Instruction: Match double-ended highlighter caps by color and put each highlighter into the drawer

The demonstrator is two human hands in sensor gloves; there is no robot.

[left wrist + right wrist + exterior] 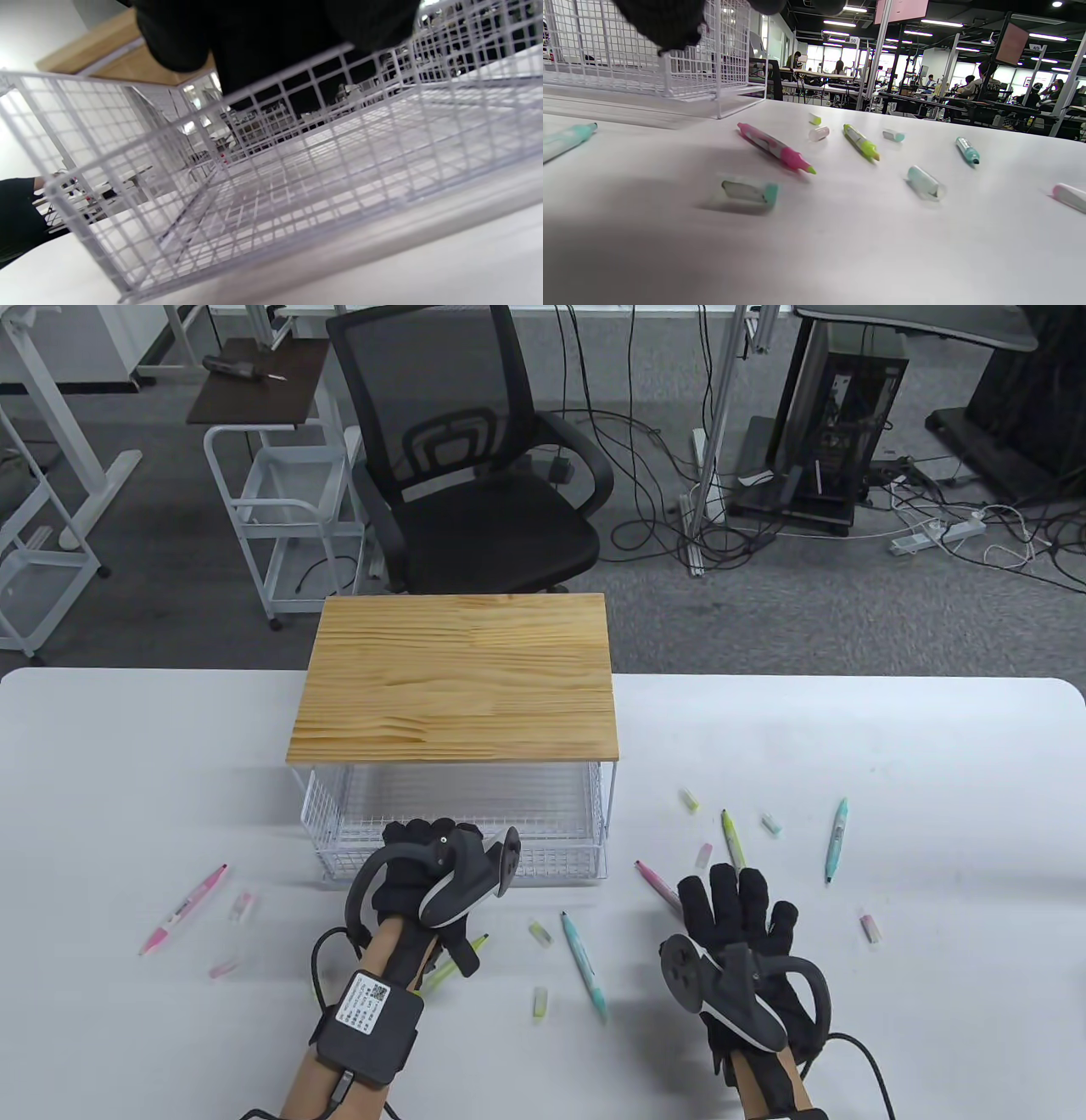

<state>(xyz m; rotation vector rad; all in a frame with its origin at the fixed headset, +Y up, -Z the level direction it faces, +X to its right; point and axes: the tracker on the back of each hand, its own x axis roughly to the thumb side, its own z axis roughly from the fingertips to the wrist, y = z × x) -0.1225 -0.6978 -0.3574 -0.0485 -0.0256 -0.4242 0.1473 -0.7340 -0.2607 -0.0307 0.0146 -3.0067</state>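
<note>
My left hand (417, 838) hooks its fingers (271, 38) over the front rim of the white wire drawer (560, 861), which sticks out from under the wooden top (458, 678). My right hand (736, 899) hovers flat over the table with straight fingers and holds nothing. Just beyond its fingertips lie a pink highlighter (655, 882) and a yellow highlighter (732, 840). A teal highlighter (584, 967) lies between my hands, and another teal one (836, 840) lies at the right. A yellow-green highlighter (450, 971) is partly hidden under my left wrist. The drawer (297, 182) holds nothing.
A second pink highlighter (182, 909) and two pink caps (241, 906) lie at the left. Loose caps are scattered about: yellow ones (540, 933), a teal one (750, 191) and a pink one (870, 927). An office chair (475, 449) stands behind the table.
</note>
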